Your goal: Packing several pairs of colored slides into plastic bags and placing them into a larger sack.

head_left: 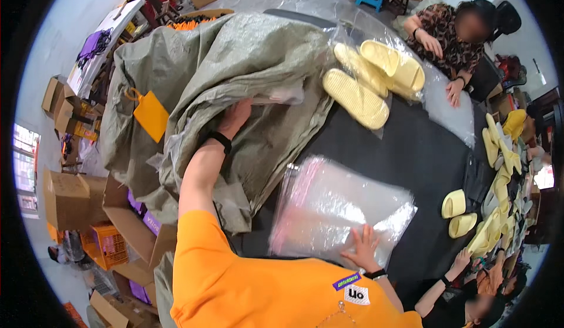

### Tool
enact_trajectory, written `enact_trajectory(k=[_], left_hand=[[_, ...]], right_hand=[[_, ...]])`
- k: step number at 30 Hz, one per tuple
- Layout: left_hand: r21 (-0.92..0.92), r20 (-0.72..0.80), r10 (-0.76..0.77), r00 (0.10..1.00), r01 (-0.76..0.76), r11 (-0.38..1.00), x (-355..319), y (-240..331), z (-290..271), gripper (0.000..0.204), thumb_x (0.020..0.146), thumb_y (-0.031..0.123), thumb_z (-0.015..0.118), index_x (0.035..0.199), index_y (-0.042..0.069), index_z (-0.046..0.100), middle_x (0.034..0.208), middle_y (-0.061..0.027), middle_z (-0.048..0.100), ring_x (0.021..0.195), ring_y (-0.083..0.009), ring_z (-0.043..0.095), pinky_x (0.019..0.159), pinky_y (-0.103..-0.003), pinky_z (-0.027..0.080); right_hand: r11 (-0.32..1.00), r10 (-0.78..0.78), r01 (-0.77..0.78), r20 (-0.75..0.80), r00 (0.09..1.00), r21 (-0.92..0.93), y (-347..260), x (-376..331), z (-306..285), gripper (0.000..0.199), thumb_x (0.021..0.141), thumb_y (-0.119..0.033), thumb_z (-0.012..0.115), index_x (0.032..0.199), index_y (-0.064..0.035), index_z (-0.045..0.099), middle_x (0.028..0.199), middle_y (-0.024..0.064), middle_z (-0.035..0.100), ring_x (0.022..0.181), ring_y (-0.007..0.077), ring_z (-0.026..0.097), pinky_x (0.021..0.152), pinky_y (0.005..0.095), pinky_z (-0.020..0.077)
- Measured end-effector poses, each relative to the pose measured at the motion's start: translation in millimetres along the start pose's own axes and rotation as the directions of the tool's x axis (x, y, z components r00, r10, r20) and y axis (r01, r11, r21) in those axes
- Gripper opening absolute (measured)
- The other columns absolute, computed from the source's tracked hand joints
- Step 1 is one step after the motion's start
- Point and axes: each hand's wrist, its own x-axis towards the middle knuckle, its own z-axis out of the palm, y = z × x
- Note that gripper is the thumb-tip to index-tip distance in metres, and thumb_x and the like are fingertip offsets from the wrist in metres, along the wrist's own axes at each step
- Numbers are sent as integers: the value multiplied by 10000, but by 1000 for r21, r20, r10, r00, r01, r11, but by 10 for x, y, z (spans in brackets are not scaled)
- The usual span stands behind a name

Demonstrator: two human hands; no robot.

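L hand reached into the grey-green woven sack, fingers hidden, so I couldn't tell its grip; R hand lay open, fingers spread, on clear plastic bags. I judged the step a reach-in, next calling for a sure hold inside the sack. Black tabletop bore yellow slide slippers too, w/ cardboard cartons at room's L.

Grey-green sack, clear bags (pink-edged), yellow slippers.
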Motion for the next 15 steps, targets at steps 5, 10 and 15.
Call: enact_trajectory(k=[5,10,15], left_hand=[[-93,-238,145,960,-172,981,-1059,436,-354,272,719,70,571,980,92,496,1013,-126,524,880,-348,551,701,-442,466],[-80,-500,392,772,-492,867,-1807,731,-535,273,598,8,619,841,53,503,885,-100,550,778,-285,560,664,-370,474],[-125,-489,508,710,-633,764,-2314,1104,-764,334,543,-5,632,843,58,498,858,-87,550,737,-274,559,639,-358,472]], right_hand=[[1000,-22,21,-91,996,-7,-23,9,8,922,637,-571,669,1391,-214,277,1473,186,51,1355,373,-1,969,673,-21],[996,-93,93,-200,975,-10,42,-24,88,889,653,-549,670,1384,-214,291,1473,170,80,1355,367,28,982,657,-19],[934,-31,97,-191,981,343,116,26,-54,620,792,-419,583,1312,-128,411,1417,142,270,1311,303,227,1022,548,123]])
